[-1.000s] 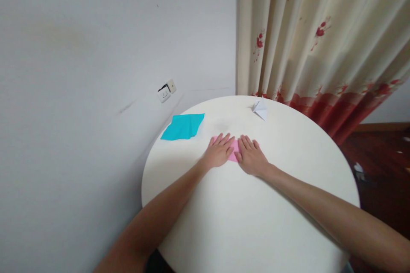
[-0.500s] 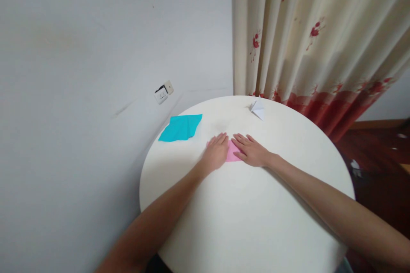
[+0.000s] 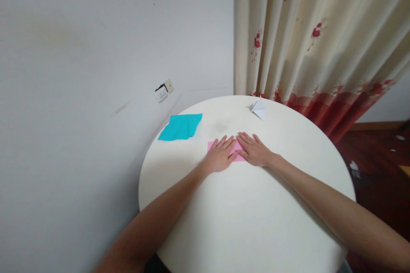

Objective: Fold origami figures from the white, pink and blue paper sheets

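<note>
A pink sheet of paper (image 3: 238, 157), narrow as if folded, lies flat on the round white table (image 3: 250, 217). My left hand (image 3: 220, 154) rests on its left and middle part, palm down, fingers a little spread. On its right end lies my right hand (image 3: 253, 149), also flat, with the thumb pointing toward the left hand. The fingertips of both hands nearly meet over the paper. Both hands are open and grip nothing. Much of the paper is hidden under them.
Back left on the table is a creased turquoise sheet (image 3: 181, 127). A folded white paper piece (image 3: 258, 109) stands near the far edge. Behind are a wall with a socket (image 3: 161, 93) and a flowered curtain (image 3: 297, 51).
My left hand has slid to the right along the pink paper and its fingers have spread, baring the paper's left end. My right hand has shifted slightly to the right.
</note>
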A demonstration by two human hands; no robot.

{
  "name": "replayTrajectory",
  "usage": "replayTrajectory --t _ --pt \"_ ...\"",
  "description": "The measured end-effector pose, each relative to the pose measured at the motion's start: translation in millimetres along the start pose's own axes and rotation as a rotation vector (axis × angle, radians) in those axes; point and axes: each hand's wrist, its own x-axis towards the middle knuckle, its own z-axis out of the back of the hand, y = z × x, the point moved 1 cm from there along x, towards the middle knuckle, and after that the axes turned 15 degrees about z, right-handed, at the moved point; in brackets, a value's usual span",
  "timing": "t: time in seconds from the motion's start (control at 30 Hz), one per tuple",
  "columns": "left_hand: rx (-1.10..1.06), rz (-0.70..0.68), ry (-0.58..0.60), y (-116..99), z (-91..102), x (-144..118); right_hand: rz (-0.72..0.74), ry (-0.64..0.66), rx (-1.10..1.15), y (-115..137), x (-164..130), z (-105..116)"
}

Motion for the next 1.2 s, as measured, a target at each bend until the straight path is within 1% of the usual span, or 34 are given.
replayTrajectory --t 0.17,0.27,0.4,0.5,0.6,0.7,0.9,1.2 --pt "-0.009 -0.005 0.006 0.1 -0.8 -0.6 -0.071 -0.018 -0.039 -9.0 -2.0 -2.8" --pt "-0.009 0.0 0.004 -0.1 -0.9 -0.7 -0.101 -0.036 -0.058 -8.9 -2.3 -2.5" --pt "0.005 0.0 0.003 -0.2 -1.6 -0.1 -0.123 -0.111 -0.126 1.6 -1.1 0.7" --pt "0.015 0.002 0.002 -0.3 -2.3 0.4 -0.09 -0.16 -0.14 14.6 2.9 1.0" --pt "0.016 0.003 -0.004 -0.4 -2.9 0.6 -0.061 -0.131 -0.076 25.8 7.8 -2.6" --pt "0.016 0.002 -0.01 -0.5 -3.5 1.0 -0.062 -0.102 -0.04 30.5 10.1 -6.3" --pt "0.01 0.007 -0.009 0.0 -4.4 2.0 -0.082 -0.081 -0.027 28.0 8.3 -6.8" --pt "0.005 0.015 0.003 0.3 -3.4 2.0 -0.082 -0.084 -0.018 27.8 8.2 -5.9"
